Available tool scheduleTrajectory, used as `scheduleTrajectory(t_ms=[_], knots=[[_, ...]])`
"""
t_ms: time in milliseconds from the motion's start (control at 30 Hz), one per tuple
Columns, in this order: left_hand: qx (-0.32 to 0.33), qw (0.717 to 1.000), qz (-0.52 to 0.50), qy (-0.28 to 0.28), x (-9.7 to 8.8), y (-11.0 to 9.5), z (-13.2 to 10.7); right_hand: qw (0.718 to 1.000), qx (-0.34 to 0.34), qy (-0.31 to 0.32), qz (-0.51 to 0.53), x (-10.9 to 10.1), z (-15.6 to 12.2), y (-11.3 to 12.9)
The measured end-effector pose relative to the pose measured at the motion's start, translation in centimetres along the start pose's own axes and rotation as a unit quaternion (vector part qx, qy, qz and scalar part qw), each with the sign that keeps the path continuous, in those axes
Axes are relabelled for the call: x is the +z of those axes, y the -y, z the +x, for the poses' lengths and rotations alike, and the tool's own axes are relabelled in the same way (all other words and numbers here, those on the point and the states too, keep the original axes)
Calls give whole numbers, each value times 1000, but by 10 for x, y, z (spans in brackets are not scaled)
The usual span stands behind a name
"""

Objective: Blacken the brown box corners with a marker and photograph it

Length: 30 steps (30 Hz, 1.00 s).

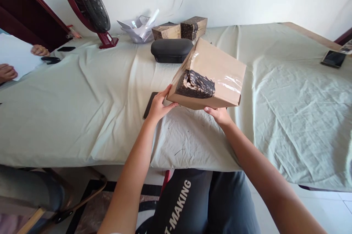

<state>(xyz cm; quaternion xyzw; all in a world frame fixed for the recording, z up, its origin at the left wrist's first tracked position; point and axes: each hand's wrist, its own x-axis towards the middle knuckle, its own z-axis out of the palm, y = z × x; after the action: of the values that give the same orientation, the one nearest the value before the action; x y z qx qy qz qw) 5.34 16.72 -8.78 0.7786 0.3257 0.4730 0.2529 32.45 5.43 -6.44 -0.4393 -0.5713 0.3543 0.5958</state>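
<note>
I hold a brown cardboard box (211,71) tilted above the cloth-covered table (96,117), its near face smeared with black marks and strips of clear tape. My left hand (158,106) grips the box's lower left corner, fingers wrapped on its edge. My right hand (219,114) supports the bottom edge from underneath, fingers curled against it. A dark flat thing (150,104), perhaps a phone, lies on the cloth just under my left hand.
Behind the box sit a black oval case (171,49), two marked cardboard boxes (180,29), crumpled clear plastic (139,29) and a red fan (88,5). A phone (333,58) lies far right. Another person's hands (7,73) hold white paper at left.
</note>
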Motion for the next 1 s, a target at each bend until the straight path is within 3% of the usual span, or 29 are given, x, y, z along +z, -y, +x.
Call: scheduleTrajectory(t_ms=[367, 633, 1000], knots=[[-71, 996, -10, 45, 0, 0, -4, 999, -29, 17, 1, 5, 9, -19], [-59, 996, -33, 50, 3, 0, -5, 999, -41, -13, 1, 1, 11, -28], [-46, 995, -67, 58, 6, -8, -1, 997, -77, 1, -9, -1, 10, -39]])
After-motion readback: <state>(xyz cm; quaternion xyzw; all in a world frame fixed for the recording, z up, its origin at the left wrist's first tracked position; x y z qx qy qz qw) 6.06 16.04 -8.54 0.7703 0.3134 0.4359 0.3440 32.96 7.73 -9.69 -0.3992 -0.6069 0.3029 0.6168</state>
